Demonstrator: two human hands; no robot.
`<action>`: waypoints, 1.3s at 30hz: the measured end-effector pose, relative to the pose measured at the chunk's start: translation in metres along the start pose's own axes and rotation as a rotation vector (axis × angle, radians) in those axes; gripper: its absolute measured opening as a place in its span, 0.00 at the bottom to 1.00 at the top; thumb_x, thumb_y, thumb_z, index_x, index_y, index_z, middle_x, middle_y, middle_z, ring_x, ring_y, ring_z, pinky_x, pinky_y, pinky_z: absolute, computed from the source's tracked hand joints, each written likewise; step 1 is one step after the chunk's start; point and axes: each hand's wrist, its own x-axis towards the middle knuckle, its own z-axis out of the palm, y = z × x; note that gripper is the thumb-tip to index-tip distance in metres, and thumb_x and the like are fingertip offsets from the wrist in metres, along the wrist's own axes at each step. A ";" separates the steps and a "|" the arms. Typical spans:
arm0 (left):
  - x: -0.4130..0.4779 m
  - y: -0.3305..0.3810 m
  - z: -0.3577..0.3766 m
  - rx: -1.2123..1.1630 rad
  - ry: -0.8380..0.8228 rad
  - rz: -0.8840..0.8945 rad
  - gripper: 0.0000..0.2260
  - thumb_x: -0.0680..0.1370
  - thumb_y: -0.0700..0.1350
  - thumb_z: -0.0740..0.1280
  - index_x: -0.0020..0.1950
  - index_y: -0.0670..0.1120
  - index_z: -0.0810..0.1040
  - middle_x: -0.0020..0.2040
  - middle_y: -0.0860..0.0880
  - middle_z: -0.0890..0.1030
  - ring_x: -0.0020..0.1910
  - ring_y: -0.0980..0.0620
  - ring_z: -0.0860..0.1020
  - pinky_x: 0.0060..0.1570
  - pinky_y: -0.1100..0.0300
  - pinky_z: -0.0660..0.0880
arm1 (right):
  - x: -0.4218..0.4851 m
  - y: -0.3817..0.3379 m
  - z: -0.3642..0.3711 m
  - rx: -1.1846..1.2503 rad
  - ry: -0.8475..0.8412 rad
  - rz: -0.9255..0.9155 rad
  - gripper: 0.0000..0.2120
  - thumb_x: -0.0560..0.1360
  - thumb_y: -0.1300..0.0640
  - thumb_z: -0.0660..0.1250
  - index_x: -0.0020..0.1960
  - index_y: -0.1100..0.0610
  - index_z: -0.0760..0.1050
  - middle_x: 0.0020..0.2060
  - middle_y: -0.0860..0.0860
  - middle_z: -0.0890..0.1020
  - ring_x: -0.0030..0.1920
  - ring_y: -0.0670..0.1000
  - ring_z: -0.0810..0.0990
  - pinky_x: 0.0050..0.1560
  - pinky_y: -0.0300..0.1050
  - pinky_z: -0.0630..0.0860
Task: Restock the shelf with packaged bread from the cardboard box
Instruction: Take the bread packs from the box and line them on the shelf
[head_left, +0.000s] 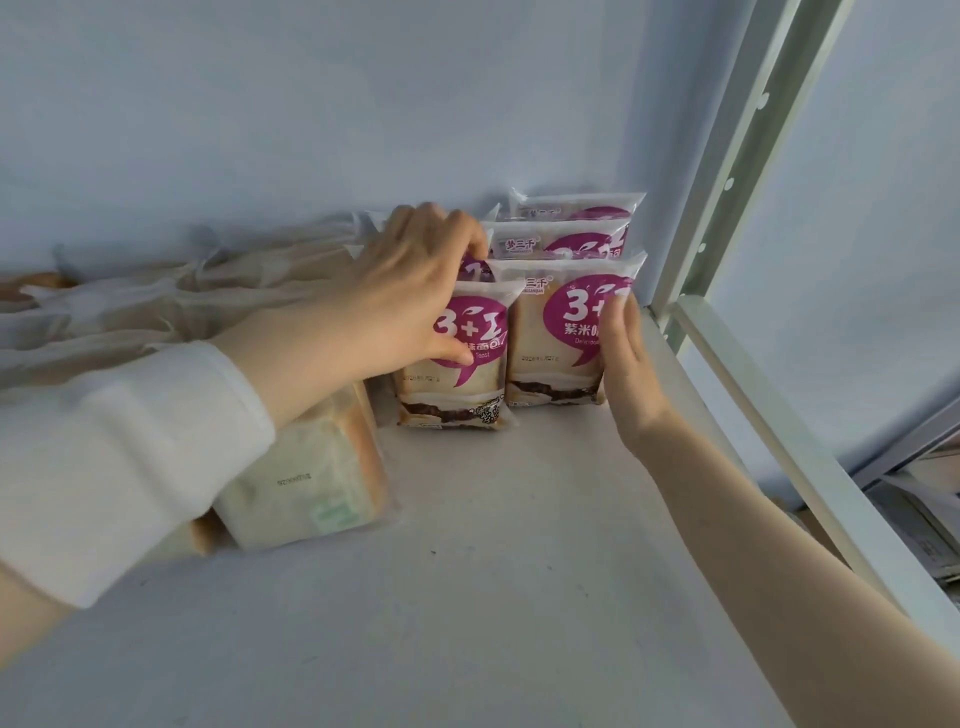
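Observation:
Several purple-labelled bread packs stand upright in two rows at the back right of the white shelf. My left hand grips the front pack of the left row, fingers curled over its top edge and thumb on its face. My right hand lies flat against the right side of the front pack of the right row, fingers straight. More packs stand behind these two. The cardboard box is out of view.
Pale, plain-wrapped bread loaves lie stacked along the shelf's left side, partly under my left sleeve. A white metal upright and the shelf's side rail bound the right edge. Papers or packaging lie below at far right.

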 end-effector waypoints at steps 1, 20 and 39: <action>-0.001 0.001 -0.003 0.010 0.018 0.003 0.42 0.59 0.58 0.76 0.65 0.42 0.63 0.62 0.39 0.66 0.62 0.41 0.65 0.61 0.52 0.64 | 0.007 -0.001 0.000 0.020 0.048 0.044 0.43 0.67 0.28 0.47 0.76 0.47 0.47 0.75 0.46 0.59 0.73 0.46 0.61 0.71 0.48 0.64; 0.007 0.004 0.017 0.259 -0.083 -0.029 0.44 0.67 0.64 0.66 0.74 0.48 0.49 0.76 0.39 0.45 0.73 0.37 0.55 0.69 0.36 0.54 | 0.016 -0.008 0.029 0.072 0.117 0.000 0.28 0.77 0.36 0.44 0.67 0.50 0.66 0.61 0.49 0.76 0.60 0.43 0.76 0.58 0.37 0.74; -0.008 0.018 0.024 0.354 -0.087 -0.323 0.50 0.70 0.64 0.64 0.74 0.45 0.32 0.75 0.33 0.40 0.74 0.32 0.47 0.66 0.32 0.58 | -0.015 0.011 0.022 -0.573 -0.066 -0.121 0.45 0.72 0.54 0.70 0.74 0.65 0.41 0.73 0.60 0.58 0.74 0.57 0.59 0.71 0.55 0.62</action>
